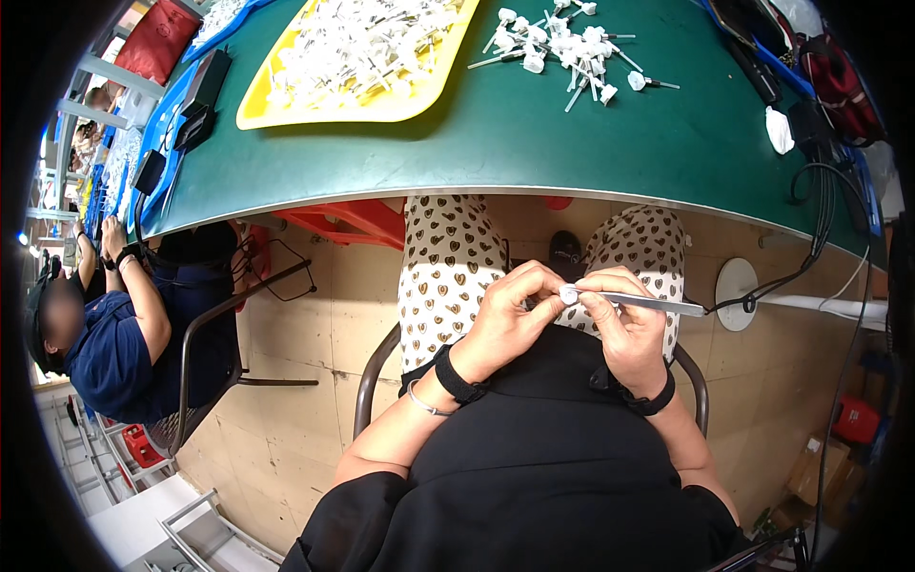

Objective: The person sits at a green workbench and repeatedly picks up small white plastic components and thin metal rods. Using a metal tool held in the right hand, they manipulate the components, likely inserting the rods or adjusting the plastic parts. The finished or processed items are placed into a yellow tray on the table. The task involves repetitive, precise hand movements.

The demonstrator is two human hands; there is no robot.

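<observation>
Above my lap, in front of the table edge, my two hands meet at a small round white plastic piece [569, 295]. My left hand [507, 319] pinches that piece between thumb and forefinger. Closed around a slim, flat grey metal tool [664, 304] is my right hand [631, 334]; the tool's blunt end sticks out to the right. The tool's other end is hidden by my fingers near the white piece. My right thumb and fingertip also come up against the piece, and I cannot tell whether they grip it.
On the green table [381, 172] stands a yellow tray [367, 112] heaped with white pieces with thin stems. A loose pile of similar pieces [586, 52] lies right of it. Cables [822, 219] hang at the right edge. A co-worker [124, 334] sits at left.
</observation>
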